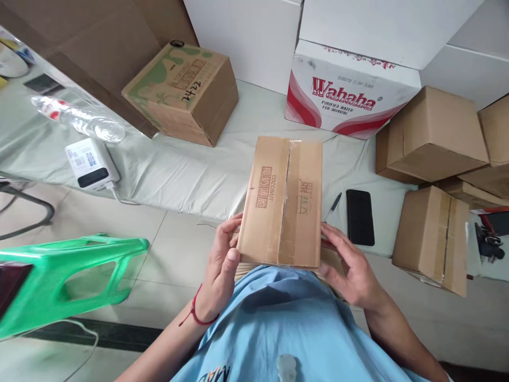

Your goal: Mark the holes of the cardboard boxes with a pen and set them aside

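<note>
A closed brown cardboard box (pixel 278 207) lies in front of me near the table's front edge, against my blue shirt. Clear tape runs along its top seam, and "COCONUT" is printed on one flap. My left hand (pixel 222 260) grips its lower left side, thumb at the near corner and fingertips partly hidden behind the box. On the opposite side, my right hand (pixel 350 265) holds the lower right edge, with its fingers along the side and its thumb near the front corner. A black phone (pixel 360 217) and a pen (pixel 334 206) lie just right of the box.
Behind stand a green-printed carton (pixel 183 90) and a white and red Wahaha carton (pixel 350 90). Several brown boxes (pixel 433 132) are stacked at right. A plastic bottle (pixel 79 119) and a white power bank (pixel 92 163) lie at left. A green stool (pixel 79 276) stands below.
</note>
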A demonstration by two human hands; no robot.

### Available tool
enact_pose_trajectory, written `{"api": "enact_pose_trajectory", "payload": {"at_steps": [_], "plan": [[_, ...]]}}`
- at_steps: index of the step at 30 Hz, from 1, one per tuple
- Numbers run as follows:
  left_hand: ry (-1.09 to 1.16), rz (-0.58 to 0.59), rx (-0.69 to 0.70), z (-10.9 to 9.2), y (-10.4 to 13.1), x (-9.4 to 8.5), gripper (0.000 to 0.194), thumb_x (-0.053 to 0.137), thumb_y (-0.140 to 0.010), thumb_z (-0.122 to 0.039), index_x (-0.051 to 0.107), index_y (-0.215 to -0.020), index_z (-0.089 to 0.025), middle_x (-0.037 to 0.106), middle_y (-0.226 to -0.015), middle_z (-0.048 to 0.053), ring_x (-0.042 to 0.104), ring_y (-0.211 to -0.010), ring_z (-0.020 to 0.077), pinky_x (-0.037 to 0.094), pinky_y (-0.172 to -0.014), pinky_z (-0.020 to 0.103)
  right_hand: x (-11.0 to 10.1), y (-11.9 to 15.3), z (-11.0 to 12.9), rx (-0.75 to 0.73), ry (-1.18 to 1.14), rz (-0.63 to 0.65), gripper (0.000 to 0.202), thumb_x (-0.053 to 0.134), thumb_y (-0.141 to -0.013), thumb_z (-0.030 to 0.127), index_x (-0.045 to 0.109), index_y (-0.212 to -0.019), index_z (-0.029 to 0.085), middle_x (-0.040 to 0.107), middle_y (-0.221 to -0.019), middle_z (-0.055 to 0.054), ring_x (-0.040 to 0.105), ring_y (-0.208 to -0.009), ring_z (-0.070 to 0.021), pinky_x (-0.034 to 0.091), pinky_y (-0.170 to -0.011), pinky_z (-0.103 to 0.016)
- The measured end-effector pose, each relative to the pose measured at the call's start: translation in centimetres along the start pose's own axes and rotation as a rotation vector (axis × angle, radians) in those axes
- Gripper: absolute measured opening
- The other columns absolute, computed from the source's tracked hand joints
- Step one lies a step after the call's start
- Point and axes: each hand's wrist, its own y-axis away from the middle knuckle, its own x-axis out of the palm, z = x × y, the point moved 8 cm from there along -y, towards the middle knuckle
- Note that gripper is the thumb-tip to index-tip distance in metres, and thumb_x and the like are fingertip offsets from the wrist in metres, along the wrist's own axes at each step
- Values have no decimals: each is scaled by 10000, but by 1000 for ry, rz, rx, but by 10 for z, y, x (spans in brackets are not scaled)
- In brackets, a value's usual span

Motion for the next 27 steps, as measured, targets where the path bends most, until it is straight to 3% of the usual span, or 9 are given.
{"api": "enact_pose_trajectory", "payload": {"at_steps": [2, 4, 8, 10, 13, 16, 20, 23, 27], "plan": [[-178, -70, 293, -30, 0, -4, 553, 642, -1061, -615, 604, -1528, -320, 493, -1693, 126, 425, -1639, 386, 436, -1316, 577, -21, -12, -12, 14, 214, -91, 353, 618, -1090, 339, 747, -1413, 281, 791, -1373, -119, 752, -1287, -302, 627, -1104, -478], [-299, -104, 520, -52, 2, 1, 576, 703, -1034, -576, 592, -1552, -351, 475, -1700, 117, 371, -1677, 394, 395, -1345, 612, -42, -25, -31, 131, 493, -150, 316, 544, -1095, 327, 799, -1257, 234, 815, -1197, -136, 772, -1119, -316, 635, -989, -485], [-418, -96, 662, -67, 0, 21, 680, 786, -967, -610, 572, -1564, -363, 471, -1708, 117, 342, -1698, 420, 386, -1353, 652, -59, -46, -75, 540, 899, 55, 446, 510, -1097, 382, 706, -1431, 161, 809, -1192, -178, 794, -1011, -352, 592, -821, -436], [-453, -98, 603, -65, -3, 31, 674, 801, -985, -525, 539, -1577, -338, 476, -1707, 138, 384, -1677, 406, 408, -1338, 638, -56, -55, -85, 663, 962, 151, 516, 484, -1128, 445, 616, -1514, 129, 827, -1148, -195, 812, -1019, -380, 570, -806, -424], [-430, -115, 414, -54, -9, 36, 708, 797, -1004, -453, 476, -1616, -298, 530, -1660, 161, 529, -1571, 367, 501, -1264, 556, -44, -69, -89, 711, 1008, 201, 599, 450, -1147, 512, 524, -1554, 79, 827, -1130, -250, 822, -1048, -416, 567, -804, -426], [-366, -132, 253, -44, -10, 32, 799, 812, -973, -540, 457, -1640, -279, 565, -1622, 153, 607, -1474, 354, 543, -1208, 507, -29, -79, -89, 689, 1016, 203, 642, 472, -1136, 485, 451, -1606, 48, 807, -1193, -300, 822, -1067, -429, 578, -802, -431], [-325, -61, 74, -30, -10, 25, 767, 789, -934, -686, 607, -1556, -275, 658, -1495, 134, 638, -1379, 376, 544, -1174, 521, -18, -86, -94, 697, 948, 168, 697, 485, -1103, 356, 341, -1685, 2, 818, -1124, -293, 823, -1030, -417, 570, -799, -424], [-259, 15, -11, -21, -5, 20, 783, 805, -899, -724, 656, -1541, -301, 656, -1526, 127, 605, -1424, 396, 505, -1224, 531, -25, -85, -104, 730, 779, 52, 707, 617, -986, 279, 467, -1612, -11, 822, -1088, -275, 802, -1004, -385, 541, -795, -390], [-123, 117, -155, -7, 10, 16, 927, 826, -858, -756, 565, -1634, -319, 614, -1623, 123, 585, -1483, 401, 522, -1229, 510, -45, -74, -122, 748, 463, -78, 383, 677, -858, 256, 763, -1185, 77, 804, -888, -131, 727, -813, -257, 482, -719, -322]]}}
